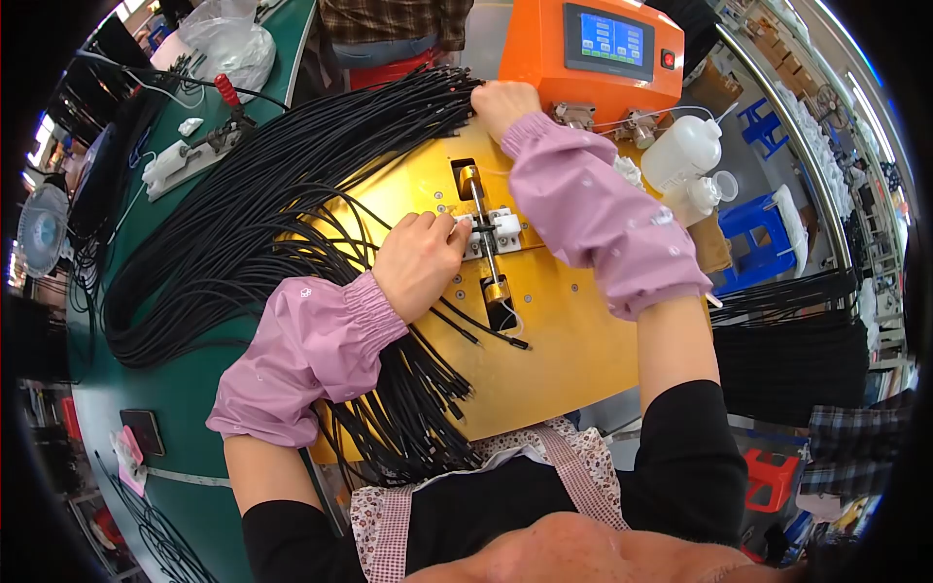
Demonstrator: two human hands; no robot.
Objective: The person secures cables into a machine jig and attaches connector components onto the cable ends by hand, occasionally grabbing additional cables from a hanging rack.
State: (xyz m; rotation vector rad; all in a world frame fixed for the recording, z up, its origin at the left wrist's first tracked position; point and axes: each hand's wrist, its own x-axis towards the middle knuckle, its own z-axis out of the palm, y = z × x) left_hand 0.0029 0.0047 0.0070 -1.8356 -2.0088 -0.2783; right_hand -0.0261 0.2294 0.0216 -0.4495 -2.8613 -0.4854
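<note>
My left hand [422,260] is closed, fingertips pressed together at a white fixture block [505,229], with a short black cable end [482,230] lying across the metal rod beside them. Most of the cable under the fingers is hidden. Farther up, my right hand [505,105] is curled at the tips of a thick bundle of black cables [321,146]; its fingertips are partly hidden behind the knuckles. The bundle loops to the left, and its other ends [428,389] hang over the gold plate [564,340] near my body.
An orange machine with a screen [610,44] stands behind the plate. White plastic bottles [683,154] are at its right. On the green table [185,428] lie a phone [143,431], a toggle clamp [228,121] and a plastic bag [228,49]. Another person [394,29] sits at the back.
</note>
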